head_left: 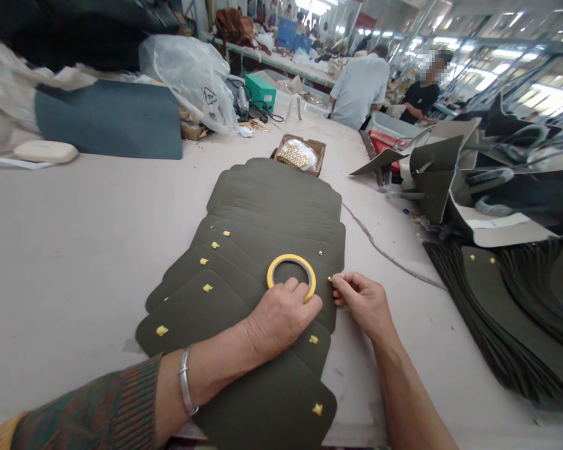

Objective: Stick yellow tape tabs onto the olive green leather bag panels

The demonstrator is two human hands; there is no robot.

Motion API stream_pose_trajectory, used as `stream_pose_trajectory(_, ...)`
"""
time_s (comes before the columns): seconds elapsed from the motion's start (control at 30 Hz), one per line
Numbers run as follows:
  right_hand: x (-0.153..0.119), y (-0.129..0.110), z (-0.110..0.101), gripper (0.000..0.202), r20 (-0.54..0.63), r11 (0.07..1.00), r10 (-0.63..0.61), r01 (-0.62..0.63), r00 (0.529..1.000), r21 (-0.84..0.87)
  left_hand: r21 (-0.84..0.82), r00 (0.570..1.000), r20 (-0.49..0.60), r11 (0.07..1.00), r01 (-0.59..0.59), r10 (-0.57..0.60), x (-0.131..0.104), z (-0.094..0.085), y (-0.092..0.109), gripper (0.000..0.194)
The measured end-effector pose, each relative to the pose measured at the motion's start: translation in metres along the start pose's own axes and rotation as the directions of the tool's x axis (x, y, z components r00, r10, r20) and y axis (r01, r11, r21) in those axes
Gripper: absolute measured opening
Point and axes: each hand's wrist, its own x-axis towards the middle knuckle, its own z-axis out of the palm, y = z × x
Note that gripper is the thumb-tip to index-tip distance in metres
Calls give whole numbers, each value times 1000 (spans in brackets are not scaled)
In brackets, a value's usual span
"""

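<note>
Dark olive, round-cornered panels (263, 194) lie overlapped in a fanned stack on the table. Small yellow tape pieces (207, 288) stick to several of them. My left hand (284, 315) rests over the stack, its fingers closed on a roll of yellow tape (273, 265) that stands tilted above the panels. At the stack's right edge, my right hand (362, 301) pinches a small yellow tape piece (331, 279) between thumb and forefinger. A small shiny metal stud (320, 253) shows on a panel just beyond that hand.
Behind the stack sits a small box (323, 156) of gold-coloured parts. More dark panels (520, 300) are piled at the right, below cut pieces (436, 169). A cord (380, 250) crosses the table (75, 250). At the back left are a blue-grey sheet (107, 119) and a plastic bag (187, 81). Two people work farther back.
</note>
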Motion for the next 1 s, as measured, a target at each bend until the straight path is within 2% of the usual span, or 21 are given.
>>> stream_pose_trajectory(0.13, 1, -3, 3, 29, 21, 976, -89, 91, 996, -197, -15, 1000, 2, 1000, 7, -7, 1, 1, 1, 14)
stream_pose_trajectory(0.27, 3, -8, 5, 22, 19, 909, -195, 188, 981, -372, -30, 1000, -9, 1000, 4, -5, 1, 2, 1, 13)
stream_pose_trajectory(0.47, 1, 1, -2, 30, -37, 834, -312, 255, 949, -490, -40, 1000, -4, 999, 11, -11, 1, 2, -1, 12)
stream_pose_trajectory(0.53, -4, 8, -5, 18, -8, 784, -421, 359, 907, -506, -43, 1000, -9, 999, 13, -13, 1, 1, 0, 12)
stream_pose_trajectory(0.63, -10, 16, -6, 14, 124, 611, -618, 574, 776, -545, -47, 1000, -3, 999, 14, -14, 0, 0, 0, 12)
stream_pose_trajectory(0.7, -11, 18, -4, 16, 185, 504, -682, 638, 708, -583, -48, 1000, 1, 999, 12, -12, 0, 0, 0, 12)
stream_pose_trajectory(0.73, -10, 18, -3, 18, 200, 476, -690, 645, 695, -598, -49, 1000, 0, 999, 10, -10, -1, 0, 0, 13)
stream_pose_trajectory(0.83, -5, 14, 2, 21, 197, 484, -670, 623, 716, -615, -48, 1000, -10, 999, 3, -4, -2, 0, 0, 12)
stream_pose_trajectory(0.9, -1, 10, 5, 20, 146, 562, -617, 563, 773, -606, -49, 1000, -15, 999, 1, -2, -2, 1, 0, 12)
stream_pose_trajectory(1.0, 0, 4, 10, 16, 13, 719, -466, 388, 884, -577, -50, 1000, -17, 999, 7, -8, -2, 1, 0, 11)
